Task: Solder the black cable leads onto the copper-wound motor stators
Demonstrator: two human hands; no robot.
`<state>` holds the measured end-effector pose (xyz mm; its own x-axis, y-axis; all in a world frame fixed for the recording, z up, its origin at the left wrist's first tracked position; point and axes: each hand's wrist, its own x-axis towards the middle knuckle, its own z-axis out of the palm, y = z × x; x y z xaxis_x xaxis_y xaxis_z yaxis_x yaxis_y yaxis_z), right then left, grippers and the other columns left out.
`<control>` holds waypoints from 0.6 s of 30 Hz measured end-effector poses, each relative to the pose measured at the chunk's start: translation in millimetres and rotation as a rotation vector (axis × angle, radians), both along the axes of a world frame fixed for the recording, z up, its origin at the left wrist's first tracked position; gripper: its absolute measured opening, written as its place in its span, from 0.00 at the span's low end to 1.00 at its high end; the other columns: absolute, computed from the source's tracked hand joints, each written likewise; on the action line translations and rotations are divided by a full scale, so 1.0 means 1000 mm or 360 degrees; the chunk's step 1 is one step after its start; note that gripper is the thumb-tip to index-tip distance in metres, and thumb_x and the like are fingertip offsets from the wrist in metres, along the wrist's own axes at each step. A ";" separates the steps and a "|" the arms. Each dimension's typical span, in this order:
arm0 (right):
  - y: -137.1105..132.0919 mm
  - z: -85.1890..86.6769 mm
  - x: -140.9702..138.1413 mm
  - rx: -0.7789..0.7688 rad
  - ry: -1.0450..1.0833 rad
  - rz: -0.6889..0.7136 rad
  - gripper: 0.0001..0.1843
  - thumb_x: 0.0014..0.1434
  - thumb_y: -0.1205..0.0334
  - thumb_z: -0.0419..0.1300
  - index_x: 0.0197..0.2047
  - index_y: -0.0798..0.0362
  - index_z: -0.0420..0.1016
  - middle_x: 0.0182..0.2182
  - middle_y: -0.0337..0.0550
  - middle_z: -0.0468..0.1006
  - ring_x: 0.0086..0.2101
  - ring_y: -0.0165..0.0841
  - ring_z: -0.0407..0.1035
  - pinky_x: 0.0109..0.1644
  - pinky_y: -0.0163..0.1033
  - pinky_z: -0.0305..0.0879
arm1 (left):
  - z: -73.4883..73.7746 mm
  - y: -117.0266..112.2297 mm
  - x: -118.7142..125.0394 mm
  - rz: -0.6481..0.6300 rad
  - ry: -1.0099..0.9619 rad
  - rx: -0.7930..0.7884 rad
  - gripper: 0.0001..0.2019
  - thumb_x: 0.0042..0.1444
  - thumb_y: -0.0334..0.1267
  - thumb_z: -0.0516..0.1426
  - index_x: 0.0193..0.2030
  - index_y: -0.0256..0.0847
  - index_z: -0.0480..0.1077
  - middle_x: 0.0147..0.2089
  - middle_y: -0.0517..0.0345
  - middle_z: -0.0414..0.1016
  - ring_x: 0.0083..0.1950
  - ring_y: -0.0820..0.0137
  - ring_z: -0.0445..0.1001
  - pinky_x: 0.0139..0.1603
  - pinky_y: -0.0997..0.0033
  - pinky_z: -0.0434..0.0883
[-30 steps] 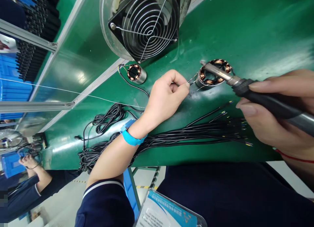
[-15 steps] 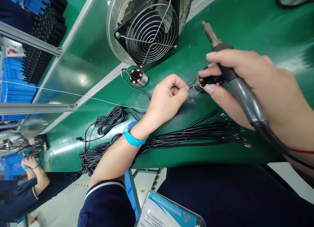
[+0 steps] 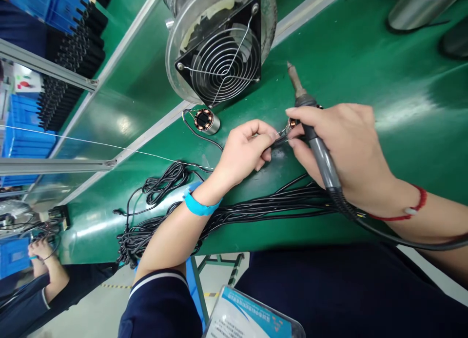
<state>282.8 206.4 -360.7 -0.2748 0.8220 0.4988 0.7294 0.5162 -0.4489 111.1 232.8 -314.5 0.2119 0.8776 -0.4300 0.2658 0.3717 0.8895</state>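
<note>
The left hand (image 3: 245, 150) is pinching a thin black cable (image 3: 281, 139) between thumb and fingertips, leaving hardly any gap. The right hand (image 3: 347, 148) is curling around the grip of a soldering iron (image 3: 323, 162), while its thumb and fingertips are reaching down to the cable beside the left hand's pinch; whether they are gripping it too, one cannot tell. A copper-wound stator (image 3: 292, 123) is sitting just beyond the right fingertips, which are covering most of it. Fine wires are running between it and the cable.

Beyond the left hand, a second stator (image 3: 207, 122) is standing on the tabletop (image 3: 365, 60), below a grilled fan (image 3: 225, 72) that is facing the hands. Nearer the body, a bundle of black cables (image 3: 256, 206) is stretching behind the left wrist and under the right hand, and a coiled cable (image 3: 164, 182) is lying left of the left forearm. Well beyond the right hand, a metal cylinder (image 3: 413, 11) is standing.

The iron's tip is pointing away from the body and slightly left, past the stator and clear of it; its long axis is slanting back toward the right wrist, where its cord is trailing off rightward.
</note>
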 end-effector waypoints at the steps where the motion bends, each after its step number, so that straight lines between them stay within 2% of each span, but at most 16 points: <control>1: 0.000 0.000 0.000 -0.0011 0.0014 0.0005 0.19 0.68 0.64 0.56 0.61 0.50 0.63 0.39 0.38 0.79 0.42 0.38 0.72 0.53 0.49 0.64 | -0.002 0.000 -0.001 -0.0017 0.0007 0.0103 0.08 0.61 0.27 0.53 0.31 0.39 0.67 0.23 0.66 0.67 0.17 0.82 0.59 0.18 0.81 0.56; 3: -0.001 0.001 0.000 -0.0040 0.0056 0.0023 0.21 0.68 0.63 0.57 0.62 0.48 0.61 0.40 0.37 0.79 0.43 0.38 0.72 0.55 0.49 0.63 | -0.008 -0.001 -0.005 -0.0082 0.0056 0.0429 0.06 0.62 0.29 0.54 0.33 0.38 0.69 0.32 0.61 0.74 0.23 0.81 0.67 0.23 0.79 0.64; 5: -0.001 0.002 0.000 -0.0015 0.0128 0.0041 0.22 0.67 0.63 0.57 0.63 0.47 0.61 0.39 0.37 0.79 0.42 0.38 0.72 0.56 0.49 0.63 | -0.015 -0.001 -0.009 -0.0196 0.0172 0.0857 0.05 0.62 0.31 0.56 0.35 0.38 0.71 0.41 0.56 0.76 0.34 0.76 0.74 0.34 0.75 0.72; 7: -0.001 0.003 -0.001 0.0002 0.0232 0.0045 0.22 0.66 0.64 0.58 0.62 0.47 0.61 0.38 0.38 0.79 0.43 0.39 0.72 0.56 0.50 0.64 | -0.020 -0.002 -0.012 -0.0345 0.0373 0.1234 0.05 0.64 0.33 0.56 0.37 0.39 0.73 0.45 0.54 0.77 0.45 0.70 0.76 0.46 0.69 0.74; 9: -0.001 0.003 -0.003 -0.0026 0.0315 0.0033 0.22 0.67 0.63 0.58 0.63 0.46 0.61 0.39 0.38 0.79 0.46 0.39 0.73 0.55 0.50 0.66 | -0.023 -0.003 -0.014 -0.0483 0.0597 0.1460 0.07 0.66 0.34 0.55 0.41 0.40 0.74 0.46 0.53 0.76 0.51 0.68 0.75 0.52 0.65 0.73; 14: 0.002 0.003 -0.007 -0.0080 0.0472 0.0034 0.22 0.66 0.65 0.58 0.62 0.44 0.64 0.39 0.36 0.79 0.49 0.37 0.73 0.57 0.48 0.68 | -0.024 -0.006 -0.014 -0.0642 0.0848 0.1606 0.09 0.67 0.35 0.53 0.49 0.41 0.73 0.51 0.51 0.74 0.53 0.67 0.73 0.54 0.66 0.71; 18: 0.004 0.003 -0.006 -0.0130 0.0495 0.0042 0.23 0.66 0.66 0.58 0.62 0.43 0.64 0.40 0.37 0.79 0.50 0.39 0.73 0.59 0.50 0.68 | -0.022 -0.006 -0.013 -0.0615 0.0865 0.1587 0.07 0.66 0.30 0.51 0.43 0.40 0.71 0.46 0.52 0.73 0.50 0.67 0.73 0.53 0.65 0.71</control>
